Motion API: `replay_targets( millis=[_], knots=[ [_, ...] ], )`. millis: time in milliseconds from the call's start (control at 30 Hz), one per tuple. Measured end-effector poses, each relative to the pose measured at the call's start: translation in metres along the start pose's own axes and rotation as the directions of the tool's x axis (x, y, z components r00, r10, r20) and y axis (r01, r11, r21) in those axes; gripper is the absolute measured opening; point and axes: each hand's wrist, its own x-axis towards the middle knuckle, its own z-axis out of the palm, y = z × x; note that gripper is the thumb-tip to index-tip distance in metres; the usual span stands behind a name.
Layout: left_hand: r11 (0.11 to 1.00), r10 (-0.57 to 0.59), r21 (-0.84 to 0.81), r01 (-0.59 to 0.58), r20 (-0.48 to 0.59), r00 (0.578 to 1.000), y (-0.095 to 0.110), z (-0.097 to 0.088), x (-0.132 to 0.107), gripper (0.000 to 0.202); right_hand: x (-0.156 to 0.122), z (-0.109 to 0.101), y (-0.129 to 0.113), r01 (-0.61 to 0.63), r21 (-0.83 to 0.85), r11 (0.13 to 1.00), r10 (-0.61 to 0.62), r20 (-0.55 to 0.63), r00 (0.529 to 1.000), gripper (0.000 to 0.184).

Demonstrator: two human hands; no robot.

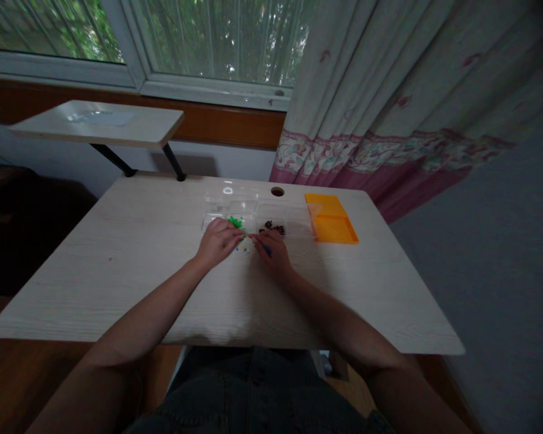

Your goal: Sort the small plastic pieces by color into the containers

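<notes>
Both my hands rest on a pale wooden table, close together near its middle. My left hand has its fingers curled down in a pinch over some tiny coloured beads lying on the table. My right hand is closed around a thin blue tool that points toward the beads. Just beyond my fingers stands a clear plastic compartment box; one cell holds green beads and another holds dark brown beads.
An orange tray lies to the right of the clear box. A round cable hole is in the table's far edge. A small raised shelf stands at the back left, under a window. A curtain hangs at the right.
</notes>
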Motion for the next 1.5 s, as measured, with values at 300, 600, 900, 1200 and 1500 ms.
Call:
replay_targets(
  millis=[300, 600, 900, 1200, 1500],
  knots=[
    [0.942, -0.302, 0.100, 0.321, -0.174, 0.938, -0.027, -0.008, -0.001, 0.022, 0.002, -0.016, 0.007, -0.077, -0.035, 0.996, 0.073, -0.094, 0.993, 0.026],
    [0.952, -0.267, 0.116, 0.285, -0.147, 0.952, -0.026, -0.004, -0.001, 0.023, 0.015, -0.052, 0.022, -0.130, -0.099, 0.986, 0.122, -0.083, 0.989, 0.028],
    [0.950, -0.255, 0.164, 0.268, -0.095, 0.962, -0.028, 0.000, 0.001, 0.027, 0.017, -0.073, 0.031, 0.007, -0.146, 0.989, 0.027, 0.231, 0.973, 0.029],
    [0.987, -0.117, 0.110, 0.115, 0.008, 0.993, -0.018, -0.007, -0.002, 0.027, 0.016, -0.081, 0.025, 0.054, -0.192, 0.980, 0.018, 0.356, 0.934, 0.032],
    [0.980, -0.155, 0.173, 0.100, 0.338, 0.928, 0.000, -0.015, -0.008, 0.026, 0.014, -0.078, 0.019, 0.020, -0.392, 0.920, 0.159, 0.421, 0.893, 0.029]
  ],
)
